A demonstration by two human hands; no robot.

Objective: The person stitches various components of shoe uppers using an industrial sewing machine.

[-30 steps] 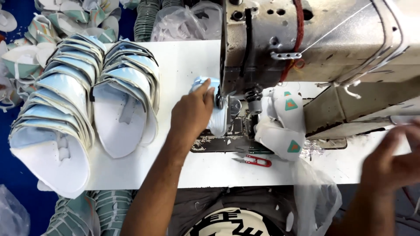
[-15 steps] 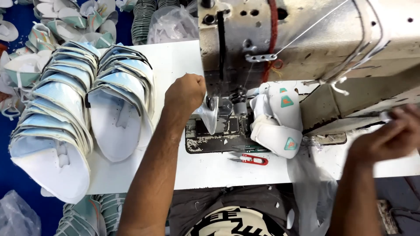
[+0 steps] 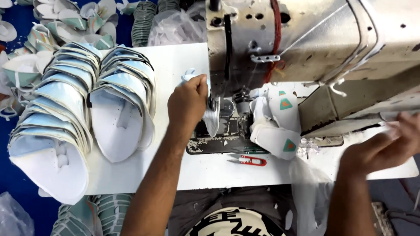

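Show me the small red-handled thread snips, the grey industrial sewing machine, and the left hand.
small red-handled thread snips [image 3: 249,160], head view, on the red handle.
grey industrial sewing machine [image 3: 323,39], head view, on its upper body.
left hand [image 3: 188,102], head view, on its back.

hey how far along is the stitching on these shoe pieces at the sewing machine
Done, it seems: a few white pieces with triangle patches lie right of the needle. In hand: the left hand holds a pale blue piece at the needle; the right hand is blurred by the table's edge. Left: two tall nested stacks, apparently waiting.
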